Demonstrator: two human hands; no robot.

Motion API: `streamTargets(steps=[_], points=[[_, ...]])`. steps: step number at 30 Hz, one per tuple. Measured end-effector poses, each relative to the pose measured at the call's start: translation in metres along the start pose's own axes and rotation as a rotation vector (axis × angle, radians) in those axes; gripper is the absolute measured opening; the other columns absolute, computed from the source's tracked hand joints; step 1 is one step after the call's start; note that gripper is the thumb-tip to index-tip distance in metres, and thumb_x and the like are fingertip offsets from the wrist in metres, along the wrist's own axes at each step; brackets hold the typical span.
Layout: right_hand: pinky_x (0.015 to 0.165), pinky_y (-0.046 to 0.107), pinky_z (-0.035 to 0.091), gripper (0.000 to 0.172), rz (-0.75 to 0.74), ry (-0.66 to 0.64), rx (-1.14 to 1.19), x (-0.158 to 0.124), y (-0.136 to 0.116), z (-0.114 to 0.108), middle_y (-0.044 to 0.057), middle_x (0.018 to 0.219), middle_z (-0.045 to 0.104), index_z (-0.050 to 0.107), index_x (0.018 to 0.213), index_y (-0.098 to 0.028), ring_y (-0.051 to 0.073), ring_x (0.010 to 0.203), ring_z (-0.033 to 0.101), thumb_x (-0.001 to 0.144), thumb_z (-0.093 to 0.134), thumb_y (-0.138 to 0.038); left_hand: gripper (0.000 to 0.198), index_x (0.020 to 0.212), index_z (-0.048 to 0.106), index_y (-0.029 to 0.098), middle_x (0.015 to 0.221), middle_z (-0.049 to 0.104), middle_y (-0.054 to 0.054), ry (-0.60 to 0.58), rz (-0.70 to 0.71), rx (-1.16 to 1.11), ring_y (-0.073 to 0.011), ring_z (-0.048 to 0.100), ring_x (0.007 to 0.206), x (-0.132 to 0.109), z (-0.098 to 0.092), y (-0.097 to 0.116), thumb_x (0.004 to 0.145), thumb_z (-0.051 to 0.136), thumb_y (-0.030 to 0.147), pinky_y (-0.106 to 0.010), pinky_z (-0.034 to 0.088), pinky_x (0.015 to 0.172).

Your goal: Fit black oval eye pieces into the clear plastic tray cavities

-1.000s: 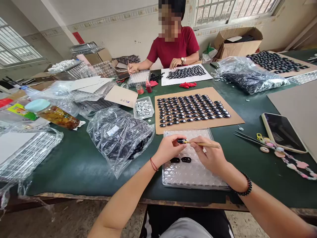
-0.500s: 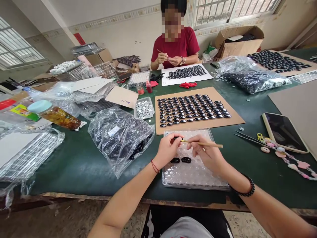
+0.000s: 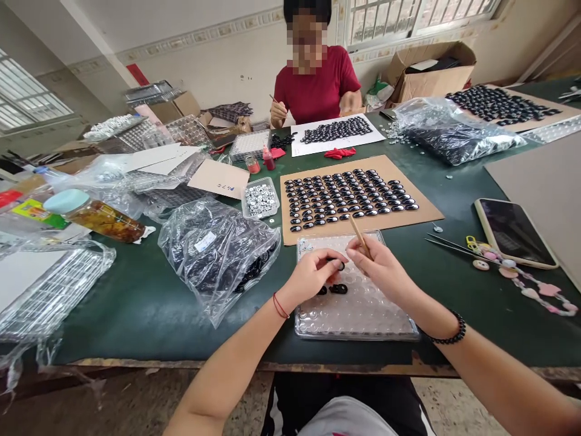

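Bright, soft daylight from the windows (image 3: 422,18); plastic bags (image 3: 218,248) glare; wide-angle bending at edges; sharp focus.

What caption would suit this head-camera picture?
Left hand holds a black piece over a clear tray while right hand grips a wooden stick.

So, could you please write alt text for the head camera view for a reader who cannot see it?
A person's left hand pinches a small black piece and the right hand holds a wooden stick, over a clear tray on a green table. Beyond lie a cardboard sheet of black pieces and a co-worker in red.
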State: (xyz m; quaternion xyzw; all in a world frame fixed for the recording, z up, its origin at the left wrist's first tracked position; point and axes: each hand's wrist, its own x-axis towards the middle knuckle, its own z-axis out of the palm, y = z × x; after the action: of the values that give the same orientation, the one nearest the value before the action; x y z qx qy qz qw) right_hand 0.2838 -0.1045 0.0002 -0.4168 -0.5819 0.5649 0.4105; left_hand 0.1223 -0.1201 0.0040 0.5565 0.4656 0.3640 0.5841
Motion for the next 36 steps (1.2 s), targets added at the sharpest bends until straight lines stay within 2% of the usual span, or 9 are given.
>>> streamTargets(steps=[3,8,14,17,20,22,27,31,36], points=[[0.055,0.023,0.045,0.02,-0.106,-0.004,-0.197,0.003,0.001,-0.002,0.001,0.073,0.059,0.055,0.091,-0.017,0.012,0.064,0.055,0.079,0.055,-0.034,0.033,0.101,0.048,0.017,0.062,0.058,0.001,-0.058,-0.059,-0.09,-0.0095,0.054,0.049,-0.001,0.005,-0.001,0.077,0.057,0.039,-0.022,0.045,0.049],[0.066,0.029,0.05,0.023,-0.129,-0.084,-0.268,0.005,0.003,-0.005,0.005,0.09,0.065,0.059,0.098,-0.018,0.015,0.072,0.061,0.081,0.051,-0.031,0.035,0.096,0.039,0.02,0.071,0.062,0.001,0.055,-0.074,-0.157,-0.0098,0.058,0.051,0.0,0.006,-0.005,0.076,0.058,0.041,-0.022,0.047,0.05],[0.058,0.025,0.046,0.016,-0.148,-0.05,-0.365,0.002,-0.002,-0.005,0.001,0.081,0.065,0.063,0.091,-0.02,0.013,0.066,0.058,0.078,0.054,-0.023,0.029,0.098,0.037,0.02,0.072,0.059,0.001,0.023,-0.039,-0.13,-0.0117,0.059,0.055,-0.003,0.004,0.0,0.082,0.048,0.042,-0.027,0.049,0.057],[0.05,0.022,0.04,0.013,-0.13,-0.009,-0.373,0.013,-0.003,-0.017,0.0,0.071,0.062,0.065,0.083,-0.019,0.01,0.056,0.051,0.075,0.057,-0.025,0.03,0.104,0.041,0.02,0.085,0.06,-0.002,0.054,0.041,0.194,-0.0121,0.057,0.06,-0.006,0.0,0.005,0.084,0.044,0.042,-0.028,0.047,0.059],[0.041,0.021,0.031,0.021,-0.077,0.134,-0.258,0.044,0.002,-0.045,-0.001,0.063,0.058,0.064,0.086,-0.017,0.007,0.045,0.042,0.072,0.06,-0.033,0.028,0.097,0.053,0.02,0.089,0.06,-0.003,-0.016,0.174,0.667,-0.0166,0.055,0.076,-0.011,-0.002,0.008,0.078,0.054,0.04,-0.032,0.044,0.07],[0.041,0.021,0.03,0.025,-0.071,0.271,-0.244,0.073,0.007,-0.075,-0.001,0.062,0.056,0.063,0.087,-0.016,0.007,0.044,0.039,0.07,0.061,-0.034,0.025,0.091,0.057,0.02,0.089,0.059,-0.003,-0.103,0.226,0.859,-0.0195,0.052,0.084,-0.013,-0.001,0.008,0.075,0.059,0.039,-0.034,0.042,0.076],[0.059,0.027,0.037,0.014,-0.109,0.604,-0.614,0.155,0.028,-0.16,0.004,0.07,0.061,0.065,0.077,-0.014,0.014,0.061,0.05,0.065,0.062,-0.021,0.014,0.082,0.055,0.017,0.085,0.057,-0.004,-0.071,0.26,1.104,-0.0199,0.051,0.081,-0.016,0.008,0.0,0.079,0.055,0.032,-0.034,0.043,0.072],[0.057,0.029,0.035,0.012,0.026,0.601,-0.785,0.2,0.047,-0.207,0.005,0.068,0.06,0.065,0.075,-0.015,0.014,0.058,0.048,0.065,0.062,-0.021,0.012,0.077,0.053,0.017,0.076,0.058,-0.003,-0.053,0.329,1.209,-0.0184,0.052,0.07,-0.014,0.015,-0.009,0.082,0.049,0.027,-0.031,0.043,0.062],[0.057,0.029,0.032,0.009,0.103,0.512,-0.841,0.219,0.067,-0.228,0.003,0.057,0.056,0.066,0.072,-0.014,0.014,0.054,0.044,0.065,0.063,-0.018,0.016,0.074,0.052,0.018,0.067,0.057,-0.002,-0.012,0.46,1.279,-0.0173,0.053,0.059,-0.013,0.019,-0.018,0.084,0.045,0.028,-0.028,0.039,0.051]])
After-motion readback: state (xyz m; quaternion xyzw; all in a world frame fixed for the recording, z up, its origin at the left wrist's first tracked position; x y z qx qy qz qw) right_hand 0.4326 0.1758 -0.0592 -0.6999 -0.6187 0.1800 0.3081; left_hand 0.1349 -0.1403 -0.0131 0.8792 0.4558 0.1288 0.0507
